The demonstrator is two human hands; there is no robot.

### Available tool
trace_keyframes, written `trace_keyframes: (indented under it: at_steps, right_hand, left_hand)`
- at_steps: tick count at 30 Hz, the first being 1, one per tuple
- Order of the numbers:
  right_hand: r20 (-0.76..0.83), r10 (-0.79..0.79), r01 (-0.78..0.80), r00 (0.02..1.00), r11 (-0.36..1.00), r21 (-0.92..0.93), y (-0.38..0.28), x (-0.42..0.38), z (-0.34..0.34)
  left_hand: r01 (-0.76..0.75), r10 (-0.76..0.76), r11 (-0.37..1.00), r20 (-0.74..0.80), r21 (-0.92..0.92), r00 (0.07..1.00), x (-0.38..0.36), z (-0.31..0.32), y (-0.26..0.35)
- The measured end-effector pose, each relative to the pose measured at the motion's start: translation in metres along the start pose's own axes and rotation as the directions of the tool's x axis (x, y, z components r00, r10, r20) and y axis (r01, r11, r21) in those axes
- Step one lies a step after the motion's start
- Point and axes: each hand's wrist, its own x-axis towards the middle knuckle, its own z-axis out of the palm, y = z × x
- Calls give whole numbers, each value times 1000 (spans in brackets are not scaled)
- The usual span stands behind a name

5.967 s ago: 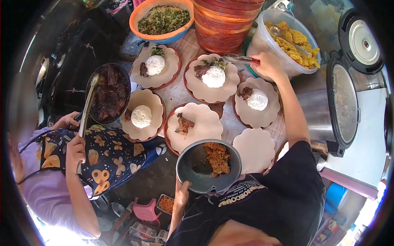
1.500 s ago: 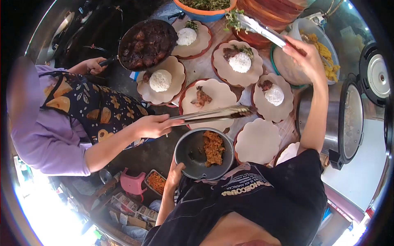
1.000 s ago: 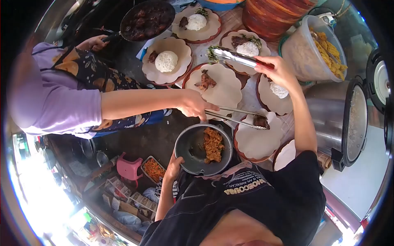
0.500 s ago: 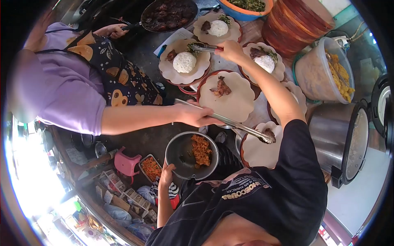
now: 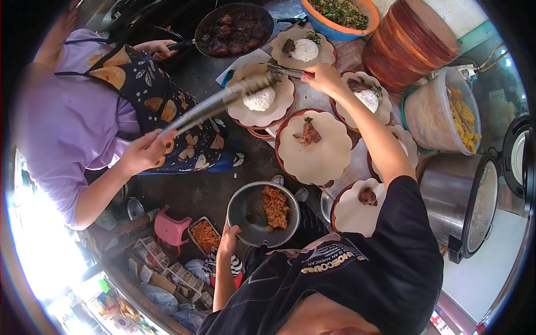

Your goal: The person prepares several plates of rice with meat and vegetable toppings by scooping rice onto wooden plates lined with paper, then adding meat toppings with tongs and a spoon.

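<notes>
My left hand (image 5: 228,240) grips the rim of a grey metal bowl (image 5: 244,215) holding orange shredded food (image 5: 276,207). My right hand (image 5: 321,78) holds small metal tongs (image 5: 287,71), extended toward a scalloped plate with a rice mound (image 5: 258,100); long tongs partly cover that plate. Nearer me, a central scalloped plate (image 5: 329,159) bears a meat piece (image 5: 307,133). Another piece of meat (image 5: 367,196) lies on a plate (image 5: 354,215) beside my right sleeve. A co-worker's hand (image 5: 146,152) holds the long tongs (image 5: 204,109), which are blurred.
The co-worker's other hand (image 5: 159,49) grasps the handle of a pan of dark meat (image 5: 231,30). Behind the plates are an orange-rimmed greens basin (image 5: 340,14) and stacked brown plate holders (image 5: 410,42). A plastic tub (image 5: 427,111) and large cooker (image 5: 446,190) stand at right.
The co-worker's long tongs have swung left and away from the lower right plate, where the meat remains. The view has shifted slightly. My hands still hold the bowl and small tongs.
</notes>
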Motion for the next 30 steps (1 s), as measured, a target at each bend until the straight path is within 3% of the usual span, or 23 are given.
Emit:
trace_keyframes:
  at_steps: [2, 5, 9, 11, 13, 15, 16, 19, 20, 22, 24, 30]
  right_hand:
    - [43, 45, -45, 998, 999, 6, 2, 1, 13]
    - [-125, 25, -26, 992, 1000, -4, 12, -4, 20]
    - [-167, 45, -13, 985, 982, 187, 38, -17, -45]
    - [-203, 177, -128, 963, 964, 232, 30, -29, -103]
    - [-374, 164, -144, 913, 986, 82, 61, -8, -129]
    - [-419, 224, -253, 880, 967, -15, 79, 20, -150]
    - [-461, 194, -276, 866, 954, -118, 97, 40, -149]
    - [-426, 178, -321, 887, 902, -290, 116, 86, -139]
    - [-410, 168, -319, 897, 887, -333, 111, 94, -137]
    - [-401, 136, -305, 906, 867, -394, 122, 116, -125]
    - [-376, 101, -265, 921, 870, -416, 124, 125, -122]
    - [-469, 174, -341, 866, 891, -299, 118, 93, -134]
  left_hand:
    - [29, -28, 999, 10, -27, 1000, 5, 4, 11]
    - [5, -5, 1000, 12, -21, 1000, 16, 1, 15]
    - [-91, 87, 992, 46, 87, 995, 22, 8, 30]
    - [-81, 79, 995, 43, 60, 996, 29, 8, 30]
    - [58, -58, 994, 0, -97, 998, 29, 19, 45]
    - [-277, 245, 918, 142, 284, 959, 31, 19, 48]
    - [-227, 203, 946, 121, 231, 972, 36, 17, 41]
    - [-299, 255, 881, 167, 366, 953, 40, 25, 55]
    - [-303, 261, 888, 165, 345, 951, 40, 28, 56]
    - [-105, 96, 988, 86, 114, 992, 43, 28, 56]
    - [32, -31, 997, 12, -75, 999, 43, 32, 61]
    - [66, -69, 991, -27, -118, 997, 49, 33, 63]
